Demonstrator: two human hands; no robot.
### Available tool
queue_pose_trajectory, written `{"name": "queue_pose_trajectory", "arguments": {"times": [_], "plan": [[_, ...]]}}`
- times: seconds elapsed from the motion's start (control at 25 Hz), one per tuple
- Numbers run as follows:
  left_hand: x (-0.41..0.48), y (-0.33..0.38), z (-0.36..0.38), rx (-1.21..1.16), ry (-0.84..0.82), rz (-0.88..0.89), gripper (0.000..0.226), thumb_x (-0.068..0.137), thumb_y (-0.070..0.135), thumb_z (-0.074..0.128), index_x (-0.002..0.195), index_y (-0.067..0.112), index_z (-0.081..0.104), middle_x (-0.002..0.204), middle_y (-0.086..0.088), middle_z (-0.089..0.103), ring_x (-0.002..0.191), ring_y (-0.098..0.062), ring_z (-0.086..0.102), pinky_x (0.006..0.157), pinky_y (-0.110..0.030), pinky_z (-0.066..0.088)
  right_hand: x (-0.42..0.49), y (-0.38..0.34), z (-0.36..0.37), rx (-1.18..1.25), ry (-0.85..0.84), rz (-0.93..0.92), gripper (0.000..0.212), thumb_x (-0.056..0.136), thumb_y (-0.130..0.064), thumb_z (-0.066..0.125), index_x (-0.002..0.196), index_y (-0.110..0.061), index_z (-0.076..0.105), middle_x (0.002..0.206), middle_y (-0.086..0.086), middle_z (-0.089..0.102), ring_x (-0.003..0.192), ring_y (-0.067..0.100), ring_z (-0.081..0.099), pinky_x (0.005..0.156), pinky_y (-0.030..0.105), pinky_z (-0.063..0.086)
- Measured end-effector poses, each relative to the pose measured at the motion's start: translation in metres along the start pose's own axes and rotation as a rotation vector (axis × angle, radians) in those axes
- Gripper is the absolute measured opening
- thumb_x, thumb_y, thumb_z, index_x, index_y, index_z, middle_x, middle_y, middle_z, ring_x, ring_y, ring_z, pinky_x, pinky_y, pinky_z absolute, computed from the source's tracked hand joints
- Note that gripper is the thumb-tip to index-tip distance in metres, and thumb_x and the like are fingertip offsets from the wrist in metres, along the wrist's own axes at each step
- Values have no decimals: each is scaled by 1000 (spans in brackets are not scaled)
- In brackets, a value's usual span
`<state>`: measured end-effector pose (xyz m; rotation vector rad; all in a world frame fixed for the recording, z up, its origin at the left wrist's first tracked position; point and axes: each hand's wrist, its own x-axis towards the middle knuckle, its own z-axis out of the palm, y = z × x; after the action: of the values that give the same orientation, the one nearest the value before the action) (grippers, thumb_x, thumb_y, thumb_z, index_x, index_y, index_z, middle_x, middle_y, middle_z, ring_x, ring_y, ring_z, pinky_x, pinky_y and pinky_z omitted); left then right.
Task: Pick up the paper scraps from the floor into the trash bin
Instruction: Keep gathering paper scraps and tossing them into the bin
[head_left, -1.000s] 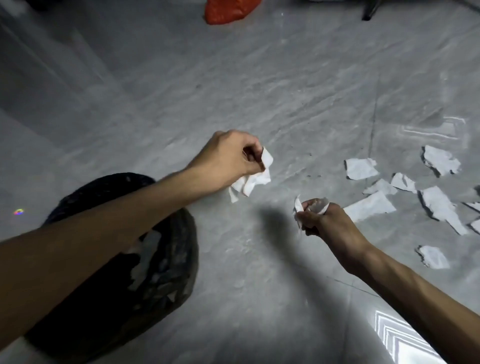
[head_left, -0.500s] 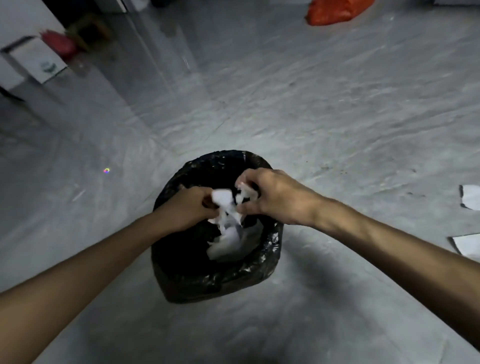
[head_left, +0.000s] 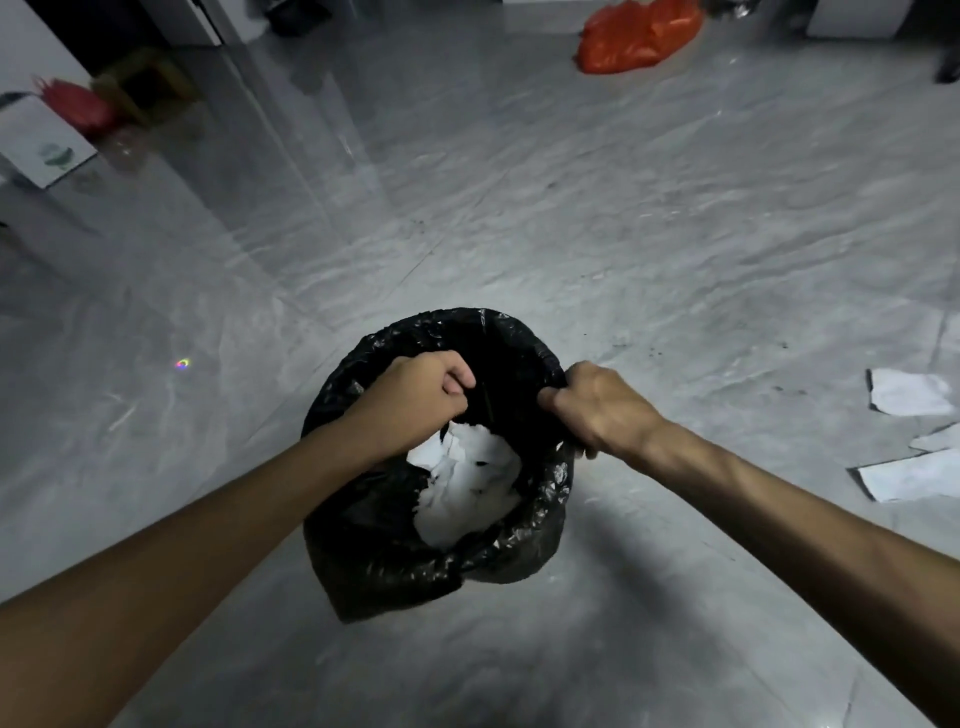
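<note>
Below, left hand (head_left: 415, 400) fingers clenched over trash bin (head_left: 395, 561), right hand (head_left: 602, 410) fingers gripping its liner rim, no legible writing

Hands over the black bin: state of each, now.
Left hand: closed on the near-left rim of the black plastic bin liner.
Right hand: closed, pinching the liner's right rim.

No legible text, label or number anywhere.
</note>
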<state>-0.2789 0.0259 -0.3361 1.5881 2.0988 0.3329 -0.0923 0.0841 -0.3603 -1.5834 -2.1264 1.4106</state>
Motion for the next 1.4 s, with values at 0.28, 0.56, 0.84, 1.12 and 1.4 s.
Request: {"name": "queue_pose_trajectory", "arguments": {"times": [0.28,0.56,0.84,1.12,1.4], "plan": [[26,103,24,115,19,185,38,83,53,48,64,29,71,56,2,67,58,-2,59,53,-22,41,-32,70,-92,153,343,136,35,75,-24,50,54,-1,66,39,9,62,32,16,52,41,25,42],[43,197,76,112,-79,302,28,77,33,44,71,31,72,60,4,69,58,-15,64,48,-22,37,-55,130,-112,372,454,253,31,84,-26,57,85,3,68,75,18,68,65,30,62,66,42,55],[48,281,135,162,-13,649,15,82,24,55,92,24,67,91,5,56,93,-17,52,79,-25,34,-120,258,-158,591,494,295,20,89,-25,59,99,-11,70,65,-2,69,45,9,59,42,17,43],[50,353,263,220,-424,608,30,80,23,62,110,19,61,114,-4,64,103,-23,58,82,-29,45,-176,403,-126,-114,546,536,38,85,-29,68,121,-17,62,117,14,55,95,38,64,78,42,53],[79,317,365,471,-335,589,47,87,33,63,124,9,46,125,-12,50,114,-33,52,87,-42,45,-145,423,-154,-335,726,248,10,86,-22,65,87,-13,62,95,8,60,88,30,57,61,39,49]]}}
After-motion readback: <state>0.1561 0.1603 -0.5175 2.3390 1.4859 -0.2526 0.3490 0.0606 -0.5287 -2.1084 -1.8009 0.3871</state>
